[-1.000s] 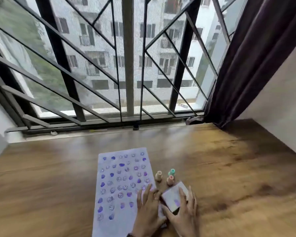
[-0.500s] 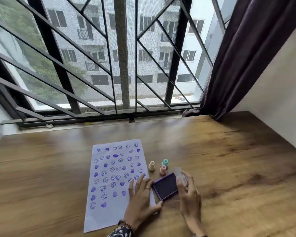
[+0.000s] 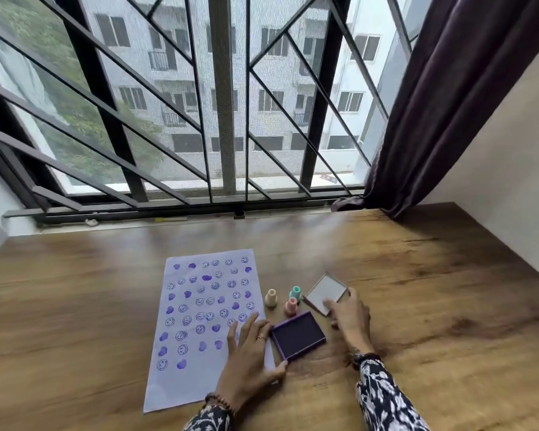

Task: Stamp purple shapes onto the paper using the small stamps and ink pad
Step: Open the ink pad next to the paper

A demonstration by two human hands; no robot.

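Observation:
A white paper (image 3: pixel 199 321) covered with several purple smiley and heart prints lies on the wooden table (image 3: pixel 433 306). To its right the purple ink pad (image 3: pixel 297 335) sits uncovered. My left hand (image 3: pixel 249 359) rests flat on the paper's right edge, thumb against the pad's near corner. My right hand (image 3: pixel 350 317) holds the pad's clear lid (image 3: pixel 324 290), tilted, just right of the pad. Three small stamps stand between paper and lid: a cream stamp (image 3: pixel 271 297), a teal stamp (image 3: pixel 295 293) and a pink stamp (image 3: pixel 291 307).
A barred window (image 3: pixel 224 119) runs along the table's far edge. A dark purple curtain (image 3: pixel 442 98) hangs at the back right, next to a white wall (image 3: pixel 511 181) on the right.
The lid has come off the ink pad, and my right hand has carried it to the right and away. My left hand has stayed on the paper beside the pad.

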